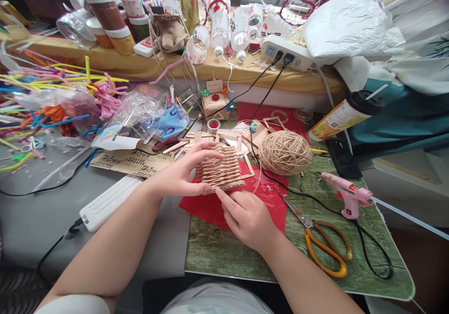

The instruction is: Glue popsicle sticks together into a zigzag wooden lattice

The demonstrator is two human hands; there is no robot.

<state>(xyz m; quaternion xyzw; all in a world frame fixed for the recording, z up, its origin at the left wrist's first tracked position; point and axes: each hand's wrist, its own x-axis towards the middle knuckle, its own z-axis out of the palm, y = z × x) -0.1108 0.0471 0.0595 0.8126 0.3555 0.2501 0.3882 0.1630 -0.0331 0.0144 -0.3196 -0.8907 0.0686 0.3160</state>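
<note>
A small stacked craft-stick structure (220, 167) with wavy layered sticks is tilted up above a red sheet (206, 215). My left hand (189, 169) grips its left side, with the thumb along the near edge and the fingers over the top. At that near edge, my right hand (245, 213) supports the structure. Its index fingertip touches the edge by my left thumb, and the other fingers are curled; the right thumb is hidden. Behind the structure lie craft-stick frames (229, 139) and loose sticks. A ball of twine (285, 153) sits just to the right.
Orange-handled scissors (315, 239) and a pink glue gun (349, 195) with its cord lie on the right of the green board (210, 253). A lidded cup (345, 113) leans behind. Sandpaper (129, 164), a white power strip (108, 199) and pipe cleaners (70, 78) are left.
</note>
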